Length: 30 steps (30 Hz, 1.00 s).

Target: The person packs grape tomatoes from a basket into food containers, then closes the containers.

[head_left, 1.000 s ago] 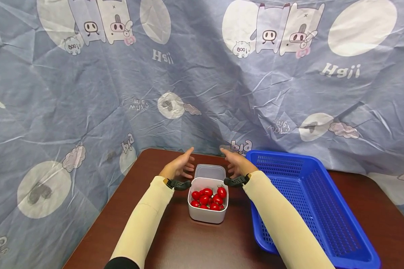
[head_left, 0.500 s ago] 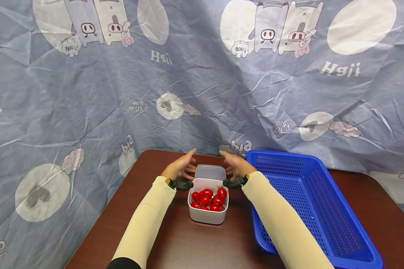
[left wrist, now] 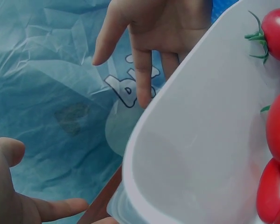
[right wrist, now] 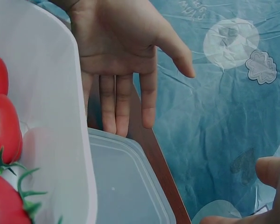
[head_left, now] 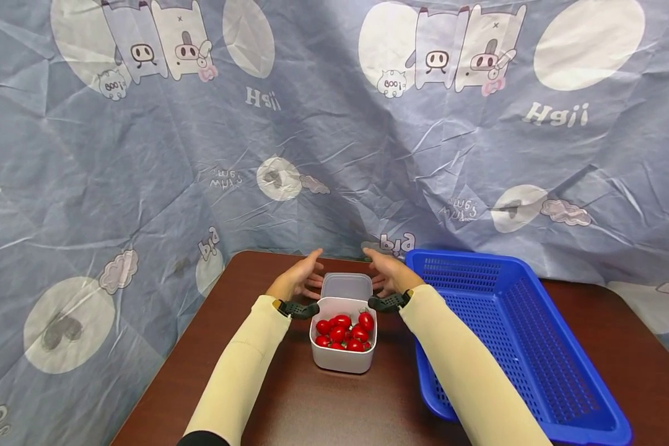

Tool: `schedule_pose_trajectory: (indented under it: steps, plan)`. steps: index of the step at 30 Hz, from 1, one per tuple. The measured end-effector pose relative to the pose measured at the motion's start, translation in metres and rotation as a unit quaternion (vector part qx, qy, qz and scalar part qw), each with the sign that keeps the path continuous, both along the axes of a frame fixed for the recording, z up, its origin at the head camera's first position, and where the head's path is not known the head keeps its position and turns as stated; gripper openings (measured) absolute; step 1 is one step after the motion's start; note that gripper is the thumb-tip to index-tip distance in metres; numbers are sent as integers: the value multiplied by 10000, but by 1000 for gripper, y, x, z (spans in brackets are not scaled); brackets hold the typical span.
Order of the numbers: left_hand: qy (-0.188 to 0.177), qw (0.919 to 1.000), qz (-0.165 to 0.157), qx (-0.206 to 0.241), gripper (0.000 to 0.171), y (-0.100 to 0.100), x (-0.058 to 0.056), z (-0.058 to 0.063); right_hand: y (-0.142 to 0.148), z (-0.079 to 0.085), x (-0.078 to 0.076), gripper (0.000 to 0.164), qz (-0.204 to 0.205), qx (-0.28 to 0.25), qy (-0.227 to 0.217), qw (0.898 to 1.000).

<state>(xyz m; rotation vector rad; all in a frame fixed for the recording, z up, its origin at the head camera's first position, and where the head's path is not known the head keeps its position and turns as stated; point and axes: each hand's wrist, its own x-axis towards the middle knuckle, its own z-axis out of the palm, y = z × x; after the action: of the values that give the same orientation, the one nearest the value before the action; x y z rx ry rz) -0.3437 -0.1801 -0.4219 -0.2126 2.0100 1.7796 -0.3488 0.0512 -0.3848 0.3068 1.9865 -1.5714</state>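
Observation:
A white square container [head_left: 342, 360] stands on the table, filled with several red cherry tomatoes [head_left: 337, 334], some with green stems. Right behind it lies a translucent lid [head_left: 347, 287]. My left hand [head_left: 300, 277] is at the lid's left side, fingers relaxed and spread, thumb raised. Opposite it, my right hand [head_left: 389, 272] is held the same way at the lid's right side. Neither palm holds anything; in the right wrist view the left fingers [right wrist: 115, 105] reach down at the lid's far edge. Both wrists stay beside the container's back corners.
A large blue plastic basket [head_left: 513, 334] with perforated walls stands on the right, under my right forearm in the head view. The brown table [head_left: 212, 347] ends at a patterned blue-grey cloth [head_left: 334, 155] hanging behind and to the left.
My left hand has come slightly inward toward the lid. The right hand, container and tomatoes hold their places; the head view has shifted a little.

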Motion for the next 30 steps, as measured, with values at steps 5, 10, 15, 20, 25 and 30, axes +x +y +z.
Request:
schedule_pose_trajectory:
  steps: [5, 10, 15, 20, 25, 30]
  plan:
    - [198, 9995, 101, 224, 77, 1, 2, 4, 0, 6, 1, 79, -260, -258, 19, 9993]
    - [341, 9988, 168, 300, 75, 3, 4, 9, 1, 14, 3, 80, -465, -474, 74, 9978]
    - [393, 9981, 365, 314, 71, 6, 8, 17, 2, 25, 11, 79, -382, -658, 172, 9970]
    - [674, 9960, 540, 251, 66, 11, 12, 29, 9, 37, 22, 79, -217, -991, 378, 9941]
    - [1008, 9922, 684, 259, 62, 17, 17, 40, 14, 52, 29, 79, -185, -1229, 660, 9901]
    - [1335, 9874, 806, 271, 59, 19, 31, 48, 15, 63, 44, 78, -89, -1239, 857, 9885]
